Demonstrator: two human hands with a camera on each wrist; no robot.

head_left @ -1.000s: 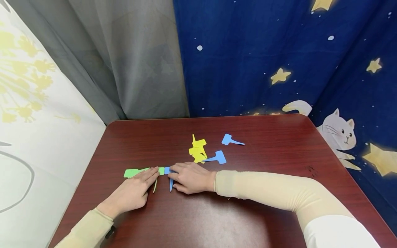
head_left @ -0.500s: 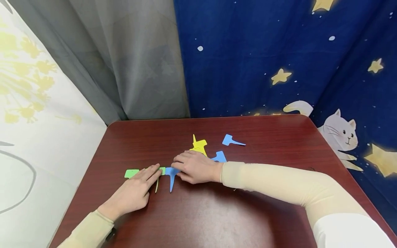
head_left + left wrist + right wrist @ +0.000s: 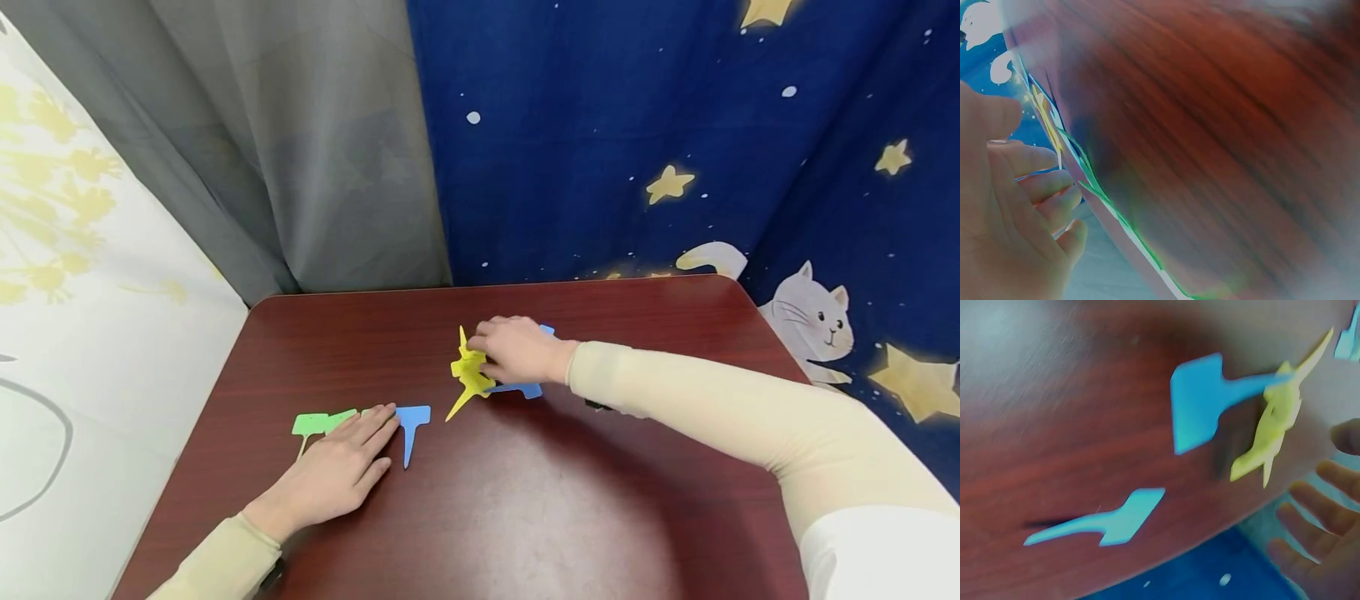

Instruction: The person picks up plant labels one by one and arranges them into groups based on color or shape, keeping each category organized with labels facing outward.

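- **L hand** (image 3: 333,471): back up, fingers extended over the row; not curled round anything.
- **R hand** (image 3: 517,350): fingers loosely spread, thumb apart; nothing seen in hold. Contact w/ tags: can't tell.
- **Yellow tags** (image 3: 468,379): T-shaped, overlapped, qty. unclear. Loc.: by R fingertips, partly hidden beneath them in head view.
- **Near blue tag** (image 3: 1197,403): on person's side of R hand, stem meeting yellow pile.
- **Far blue tag** (image 3: 1132,519): beyond R hand, lying apart; mostly hidden by it in head view.
- **Green tags** (image 3: 309,424): under and just left of L fingers, partly covered.
- **Row blue tag** (image 3: 412,414): just right of L fingertips, stem toward person.
- **Table** (image 3: 540,533): dark, glossy, beneath both hands.

Handling (judged): v. light, thin, prob. bendy plastic, apt to slide. Best pinched at edges of broad head (narrow stem may flex). Lying flat, hard to get under; overlapped ones may drag neighbours.
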